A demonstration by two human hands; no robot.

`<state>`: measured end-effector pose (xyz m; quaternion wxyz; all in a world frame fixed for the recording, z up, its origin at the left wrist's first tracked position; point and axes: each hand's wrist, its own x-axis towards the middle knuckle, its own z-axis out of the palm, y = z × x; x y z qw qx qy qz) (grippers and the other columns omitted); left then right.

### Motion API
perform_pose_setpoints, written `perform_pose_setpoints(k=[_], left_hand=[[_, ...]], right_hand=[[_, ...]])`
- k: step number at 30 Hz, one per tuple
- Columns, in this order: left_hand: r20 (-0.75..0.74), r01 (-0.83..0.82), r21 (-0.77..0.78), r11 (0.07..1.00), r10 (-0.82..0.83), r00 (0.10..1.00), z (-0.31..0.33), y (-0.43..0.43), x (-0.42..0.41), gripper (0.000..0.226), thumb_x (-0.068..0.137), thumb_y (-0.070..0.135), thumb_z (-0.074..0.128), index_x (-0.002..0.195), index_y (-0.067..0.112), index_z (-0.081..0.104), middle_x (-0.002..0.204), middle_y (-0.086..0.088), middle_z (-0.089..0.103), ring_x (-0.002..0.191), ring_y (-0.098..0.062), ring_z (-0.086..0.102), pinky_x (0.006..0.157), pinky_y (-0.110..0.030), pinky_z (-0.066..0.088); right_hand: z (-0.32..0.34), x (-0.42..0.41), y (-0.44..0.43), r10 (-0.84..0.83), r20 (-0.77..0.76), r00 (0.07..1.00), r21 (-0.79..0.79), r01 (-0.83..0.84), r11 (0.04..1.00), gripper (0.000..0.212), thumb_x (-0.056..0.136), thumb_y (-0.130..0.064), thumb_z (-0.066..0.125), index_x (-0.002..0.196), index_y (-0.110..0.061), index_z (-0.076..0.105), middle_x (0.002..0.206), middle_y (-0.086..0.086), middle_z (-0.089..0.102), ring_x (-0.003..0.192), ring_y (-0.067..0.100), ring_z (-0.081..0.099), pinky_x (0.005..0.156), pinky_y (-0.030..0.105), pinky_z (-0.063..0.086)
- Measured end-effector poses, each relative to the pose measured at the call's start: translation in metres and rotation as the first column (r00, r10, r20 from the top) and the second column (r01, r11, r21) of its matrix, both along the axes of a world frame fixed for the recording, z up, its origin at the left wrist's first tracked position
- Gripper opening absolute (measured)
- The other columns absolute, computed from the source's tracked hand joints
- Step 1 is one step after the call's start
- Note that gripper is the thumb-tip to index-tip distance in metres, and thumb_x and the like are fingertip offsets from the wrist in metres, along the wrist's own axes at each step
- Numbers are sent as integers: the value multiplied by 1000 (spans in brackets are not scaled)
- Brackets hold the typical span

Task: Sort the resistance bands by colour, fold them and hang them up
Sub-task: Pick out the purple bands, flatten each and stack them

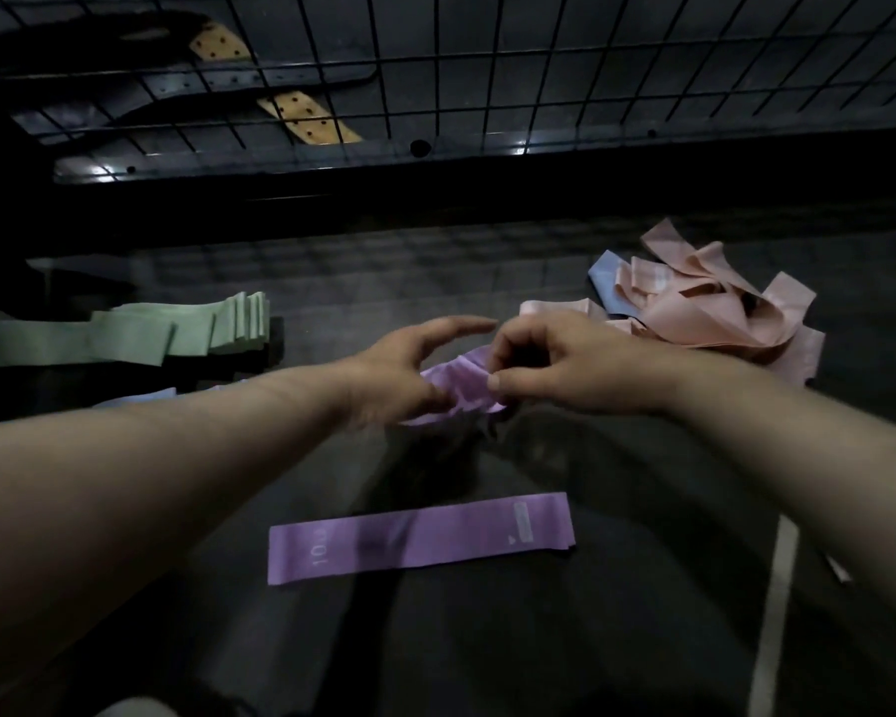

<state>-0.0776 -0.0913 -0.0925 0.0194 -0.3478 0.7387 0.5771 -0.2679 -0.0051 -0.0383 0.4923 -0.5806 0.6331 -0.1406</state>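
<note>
Seemingly only the head view is given, and it is dim. A purple band is held up just above the dark surface, between the two hands. It is pinched at its crumpled right end by the curled thumb and fingers of the right hand. The left hand is met by the band's other end. Its upper fingers are stretched out straight, but the hand is blurred, so whether the band is pinched underneath cannot be told.

A second purple band is laid flat nearer the person. To the left, a stack of green bands is seen folded, with a pale blue band just in front of it. To the right, a loose heap of pink bands is left unsorted, and a blue band is caught in its far-left edge. A wire grid is seen beyond, with belts behind it.

The held band is judged light, soft and limp, since it sags and bunches between the hands. It would best be taken at both ends and drawn flat before it is folded. No risk of breakage is expected, though slack fabric may slip out of a fold.

On the flat band, "10" can be read near the left end. What follows is too faint to be made out. A small pale label is stitched near its right end, but no brand can be read.
</note>
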Motion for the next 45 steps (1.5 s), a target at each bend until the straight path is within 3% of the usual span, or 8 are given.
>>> perform_pose_setpoints(k=[3,7,15,21,25,33,37,45], left_hand=[[-90,-73,284,956,103,991,12,0,-9,45,60,6,71,101,24,68,103,-3,71,96,-15,65,91,-35,53],[-80,-47,369,928,82,993,17,-2,-7,42,63,12,80,103,4,71,104,-14,74,101,-29,69,95,-39,54],[-29,-60,398,916,78,997,2,-2,15,41,72,15,72,112,9,66,104,-10,72,98,-22,68,90,-29,54],[119,-142,197,970,120,986,-9,-13,44,11,81,10,77,85,18,72,88,0,72,86,-20,66,80,-35,54],[114,-111,49,993,105,988,11,-17,72,48,57,45,79,89,9,75,112,5,63,100,-10,64,85,-18,53],[462,-142,-22,990,136,876,-28,15,102,23,89,38,69,83,16,63,80,-2,67,73,-18,63,67,-25,46],[346,-361,-51,931,355,868,-44,33,99,14,89,19,68,91,23,55,77,-5,64,70,-24,64,61,-30,50],[259,-532,-173,829,560,787,-46,39,88,52,90,26,67,137,27,44,94,-8,64,86,-28,64,76,-28,46]], right_hand=[[28,-4,-12,-74,264,962,-1,78,997,8,91,3,61,88,-3,64,80,9,67,71,16,65,65,20,54],[49,-15,-25,-382,640,667,117,407,906,16,88,-1,48,80,-13,56,67,5,56,58,18,59,56,34,56],[35,-36,-36,-664,656,358,153,799,581,18,94,-14,39,87,-9,54,79,10,62,67,23,66,60,36,56],[9,-42,-19,-834,497,241,258,877,407,20,90,-17,42,100,-7,56,90,12,65,84,29,69,61,38,59],[4,-31,-1,-852,461,249,275,872,404,17,94,-13,38,94,-10,55,97,12,65,93,29,68,70,43,60],[-44,-5,37,-920,-1,392,257,889,378,23,100,-18,44,117,-17,59,108,10,68,91,26,70,69,39,60],[-54,-4,49,-906,-99,412,216,897,385,15,102,-21,47,106,-16,60,105,8,65,89,24,70,73,41,60],[-84,-7,49,-861,-222,457,93,889,448,22,90,-34,68,102,-17,63,97,2,66,91,22,64,87,44,56]])
